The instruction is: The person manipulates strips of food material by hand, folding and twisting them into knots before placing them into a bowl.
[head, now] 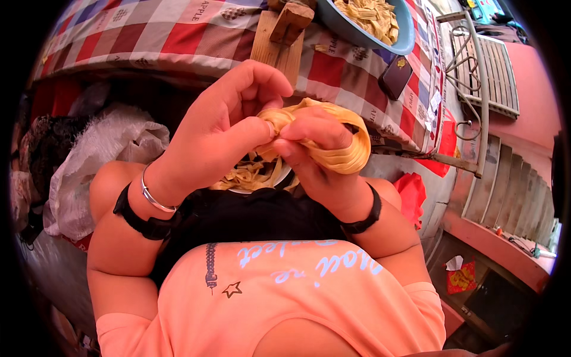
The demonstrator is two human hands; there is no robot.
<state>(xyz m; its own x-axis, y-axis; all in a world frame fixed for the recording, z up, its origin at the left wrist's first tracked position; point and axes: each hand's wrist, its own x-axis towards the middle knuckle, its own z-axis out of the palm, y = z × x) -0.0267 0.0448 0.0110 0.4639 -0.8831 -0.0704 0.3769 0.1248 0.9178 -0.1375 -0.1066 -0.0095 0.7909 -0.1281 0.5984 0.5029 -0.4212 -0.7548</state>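
A ring of yellow, pleated flat strips (357,149) is held up in front of my lap; I cannot tell its material. My right hand (319,154) grips it, with the loop passing around behind the fingers. At its wrapped left end, the thumb of my left hand (214,118) presses near my right fingertips, while the other left fingers curl above. Just below the hands, a pale-rimmed bowl (284,175) holds more tan strips (245,175), partly hidden by my hands and the black cloth (263,214) on my lap.
A checked tablecloth (187,38) covers the table ahead. On it are a wooden board (265,42) with an upright block (292,22), a blue basin (408,38) of tan strips and a dark phone (396,76). A white woven sack (102,165) lies left; a metal frame (482,102) stands right.
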